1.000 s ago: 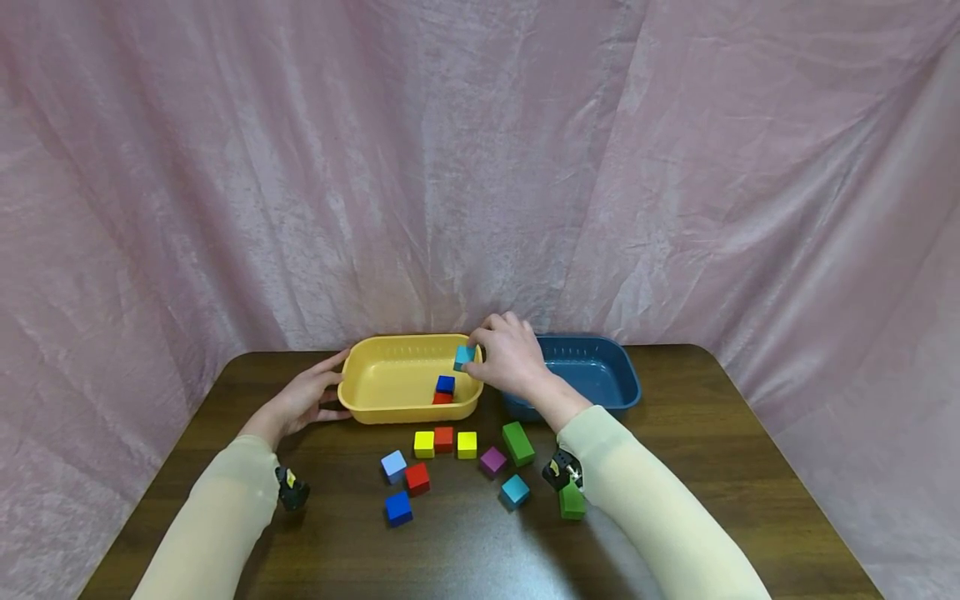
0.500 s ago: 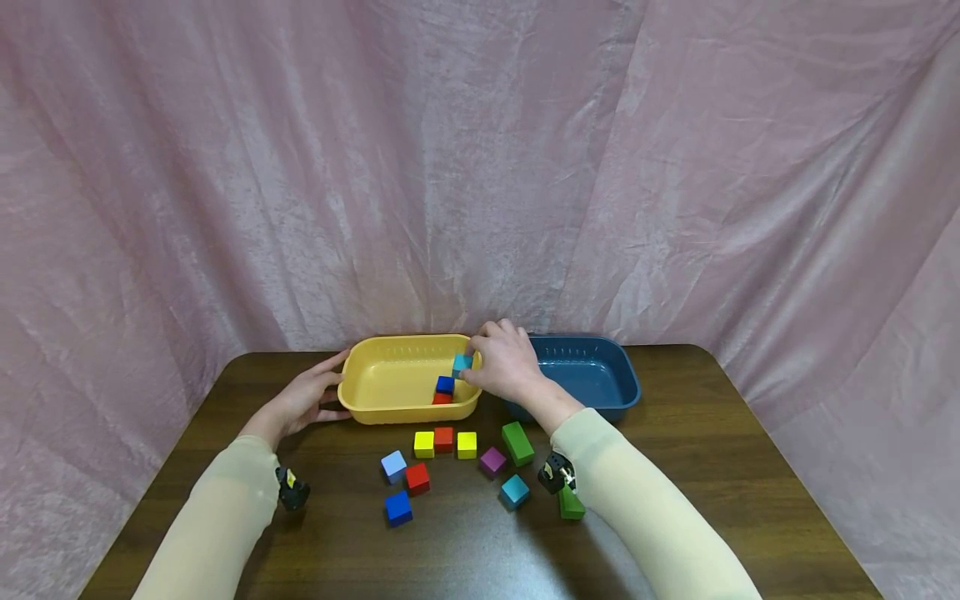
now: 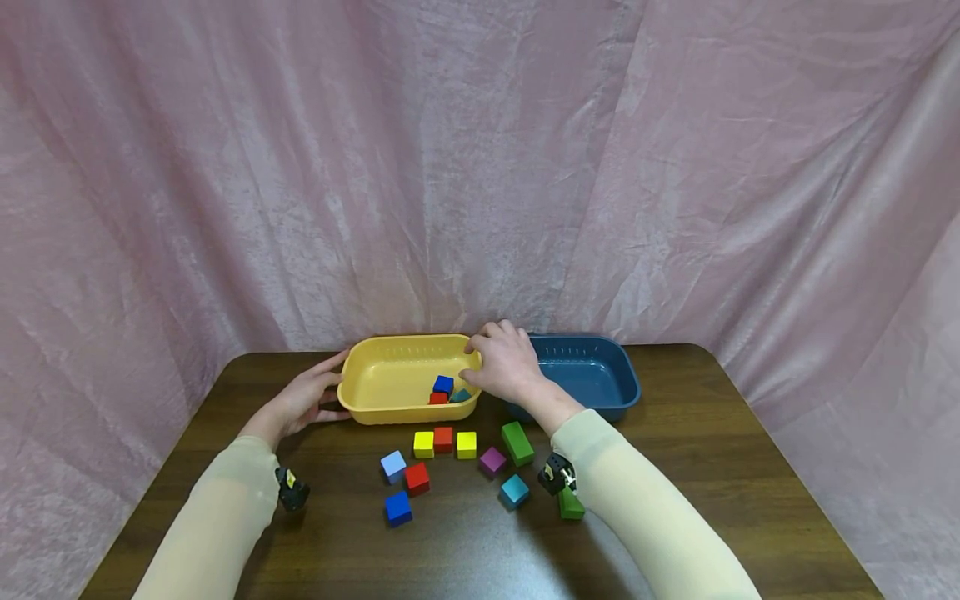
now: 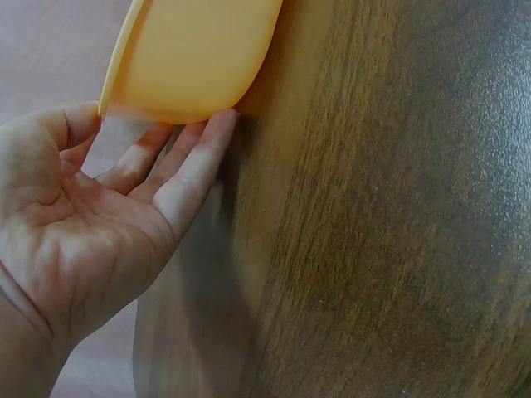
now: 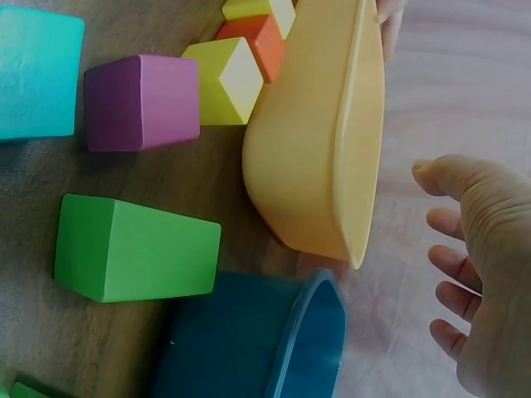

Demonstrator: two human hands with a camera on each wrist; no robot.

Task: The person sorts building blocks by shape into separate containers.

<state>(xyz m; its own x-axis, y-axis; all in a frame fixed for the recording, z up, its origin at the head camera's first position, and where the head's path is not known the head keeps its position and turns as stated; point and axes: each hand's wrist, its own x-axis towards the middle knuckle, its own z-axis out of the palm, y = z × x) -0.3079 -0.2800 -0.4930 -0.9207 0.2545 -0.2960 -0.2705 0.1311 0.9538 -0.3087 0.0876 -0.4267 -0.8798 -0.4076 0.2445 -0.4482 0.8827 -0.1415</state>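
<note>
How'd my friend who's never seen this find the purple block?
On the brown table, find the gap between the yellow tray and the blue tray. In front of that gap lies a long green block. Just left of it sits the purple block, the only one of its colour.

Across upper frame hung pale pink curtain [image 3: 480, 167], silvery sheen. Table [image 3: 697, 500] below: brown, streaked with darker wood grain. I wore sleeves [image 3: 652, 500] of plain pale cream-green. Mid-frame sat yellow tray [image 3: 397, 414], dark-blue tray [image 3: 632, 385] right of it. Yellow one held navy cube [image 3: 443, 384], red cube [image 3: 438, 399], teal cube [image 3: 461, 396]. Lower middle: yellow blocks [image 3: 423, 444], red blocks [image 3: 417, 479], light-blue block [image 3: 393, 467], blue block [image 3: 398, 508], purple block [image 3: 492, 462], turquoise block [image 3: 514, 492], green blocks [image 3: 517, 443]; all plain.
</note>
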